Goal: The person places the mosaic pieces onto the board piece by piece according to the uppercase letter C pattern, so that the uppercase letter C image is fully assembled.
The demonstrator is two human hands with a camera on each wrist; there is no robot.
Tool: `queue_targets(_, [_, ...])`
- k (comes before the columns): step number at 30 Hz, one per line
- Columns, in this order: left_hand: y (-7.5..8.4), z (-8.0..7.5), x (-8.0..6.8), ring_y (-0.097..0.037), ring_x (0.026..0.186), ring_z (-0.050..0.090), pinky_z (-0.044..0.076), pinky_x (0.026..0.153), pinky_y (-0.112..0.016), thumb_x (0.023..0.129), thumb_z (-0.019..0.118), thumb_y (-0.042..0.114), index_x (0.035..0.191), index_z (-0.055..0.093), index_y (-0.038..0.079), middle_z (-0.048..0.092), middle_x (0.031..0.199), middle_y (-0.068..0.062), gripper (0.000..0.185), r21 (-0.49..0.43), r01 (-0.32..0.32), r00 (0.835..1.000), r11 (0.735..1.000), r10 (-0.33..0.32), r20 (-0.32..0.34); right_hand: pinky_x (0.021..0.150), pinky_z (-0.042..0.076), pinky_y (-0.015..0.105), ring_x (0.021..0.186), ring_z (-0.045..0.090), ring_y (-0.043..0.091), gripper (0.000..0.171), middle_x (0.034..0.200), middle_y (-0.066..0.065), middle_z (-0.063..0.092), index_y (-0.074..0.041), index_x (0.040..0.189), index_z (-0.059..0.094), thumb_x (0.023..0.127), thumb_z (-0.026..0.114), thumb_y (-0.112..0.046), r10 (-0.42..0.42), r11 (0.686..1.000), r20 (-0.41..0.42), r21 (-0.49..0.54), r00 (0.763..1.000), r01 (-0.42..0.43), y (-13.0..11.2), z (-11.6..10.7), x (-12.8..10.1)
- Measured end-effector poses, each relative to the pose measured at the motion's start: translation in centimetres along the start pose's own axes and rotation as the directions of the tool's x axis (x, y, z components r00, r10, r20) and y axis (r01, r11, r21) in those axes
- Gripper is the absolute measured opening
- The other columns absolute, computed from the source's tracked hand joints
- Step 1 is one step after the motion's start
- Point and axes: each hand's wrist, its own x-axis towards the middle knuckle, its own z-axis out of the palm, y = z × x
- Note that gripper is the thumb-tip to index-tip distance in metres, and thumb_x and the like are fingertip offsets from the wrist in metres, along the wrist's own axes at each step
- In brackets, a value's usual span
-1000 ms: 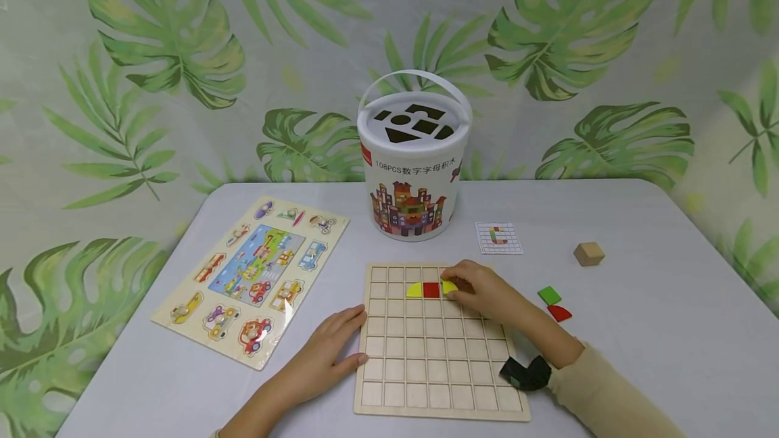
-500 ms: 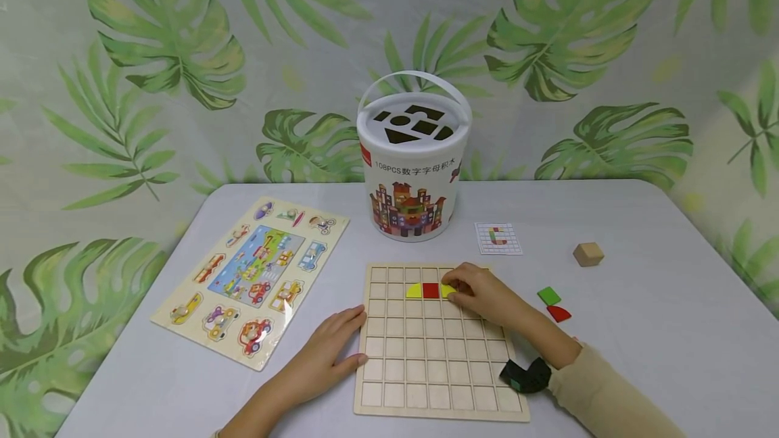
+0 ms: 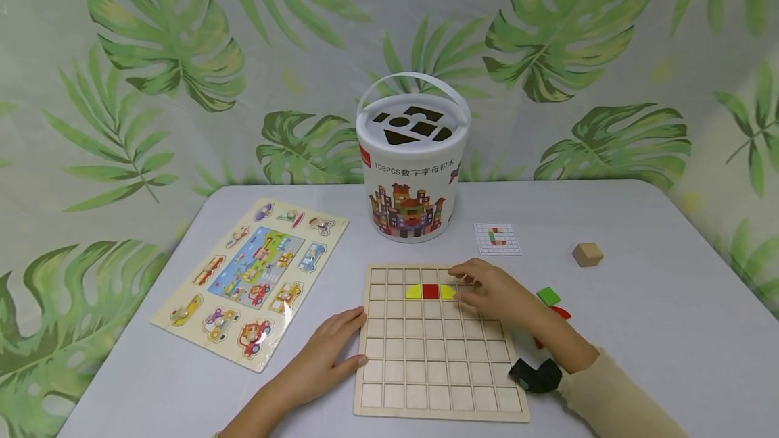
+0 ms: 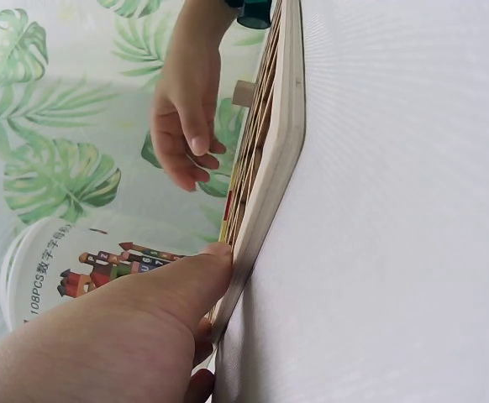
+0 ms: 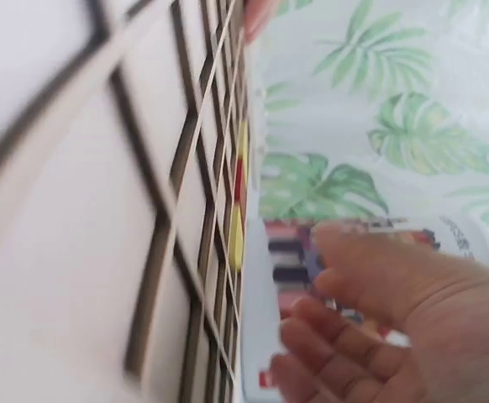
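Hands relaxed, left hand (image 3: 325,353) spread against gridded board (image 3: 416,349), right hand (image 3: 491,294) hovering above (loosely curled)

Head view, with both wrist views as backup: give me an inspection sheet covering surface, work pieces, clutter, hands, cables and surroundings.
Surface: table with white covering.
Work pieces: red square between two yellow pieces on the gridded board; green square and red pieces to its right; pattern card behind.
Clutter: vehicle puzzle, bucket, wooden cube.
Hands: left hand touches the board's left edge; right hand is above the board, holding nothing.
Cables: nothing seen.
Surroundings: leaf-print backdrop.
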Motion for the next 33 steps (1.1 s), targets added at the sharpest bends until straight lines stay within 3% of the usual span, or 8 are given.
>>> queue_targets(6, [-0.1, 0.1, 0.0, -0.022, 0.131, 0.021, 0.02, 0.105, -0.042, 0.088, 0.055, 0.04, 0.138, 0.036, 0.008, 0.028, 0.144, -0.002, 0.062, 0.003, 0.004, 1.0, 1.0, -0.004, 0.003, 0.08, 0.046, 0.043, 0.098, 0.052, 0.027, 0.043, 0.116, 0.008, 0.053, -0.004, 0.121, 0.053, 0.082, 0.066, -0.016, -0.033, 0.998, -0.089, -0.061, 0.996, 0.028, 0.0, -2.4, -2.1])
queue_targets(12, [-0.1, 0.0, 0.0, -0.022, 0.131, 0.022, 0.02, 0.105, -0.042, 0.087, 0.055, 0.04, 0.137, 0.036, 0.008, 0.028, 0.143, -0.002, 0.062, 0.01, 0.001, 1.0, 1.0, -0.001, -0.001, 0.078, 0.047, 0.042, 0.096, 0.053, 0.024, 0.043, 0.116, 0.005, 0.053, -0.005, 0.12, 0.053, 0.082, 0.066, -0.018, -0.013, 0.992, -0.135, -0.128, 0.991, -0.005, 1.1, -3.5, -4.7])
queue_targets(17, [-0.1, 0.1, 0.0, -0.022, 0.131, 0.022, 0.021, 0.105, -0.041, 0.087, 0.055, 0.04, 0.137, 0.036, 0.008, 0.028, 0.143, -0.001, 0.062, 0.009, -0.008, 1.0, 1.0, 0.008, -0.008, 0.079, 0.047, 0.041, 0.097, 0.053, 0.022, 0.046, 0.113, 0.005, 0.055, -0.005, 0.12, 0.053, 0.082, 0.066, -0.027, 0.062, 0.99, -0.11, -0.12, 0.992, -0.075, 2.1, -3.4, -6.5])
queue_targets(21, [-0.1, 0.1, 0.0, -0.021, 0.131, 0.022, 0.021, 0.105, -0.042, 0.088, 0.053, 0.042, 0.138, 0.036, 0.008, 0.028, 0.143, -0.001, 0.063, 0.009, -0.01, 1.0, 1.0, 0.01, -0.008, 0.078, 0.047, 0.038, 0.097, 0.053, 0.02, 0.047, 0.112, 0.004, 0.055, -0.005, 0.12, 0.053, 0.08, 0.068, -0.025, 0.11, 0.986, -0.079, -0.116, 0.991, -0.119, 2.8, -3.0, -7.5])
queue_targets(33, [0.0, 0.0, 0.0, -0.022, 0.131, 0.021, 0.019, 0.105, -0.042, 0.088, 0.053, 0.043, 0.138, 0.035, 0.009, 0.026, 0.144, -0.001, 0.063, 0.009, 0.006, 1.0, 1.0, -0.006, 0.003, 0.086, 0.044, 0.038, 0.103, 0.051, 0.021, 0.041, 0.111, 0.002, 0.056, -0.005, 0.115, 0.056, 0.077, 0.07, -0.009, 0.112, 0.983, -0.032, -0.144, 0.993, -0.116, 3.4, -2.3, -8.0])
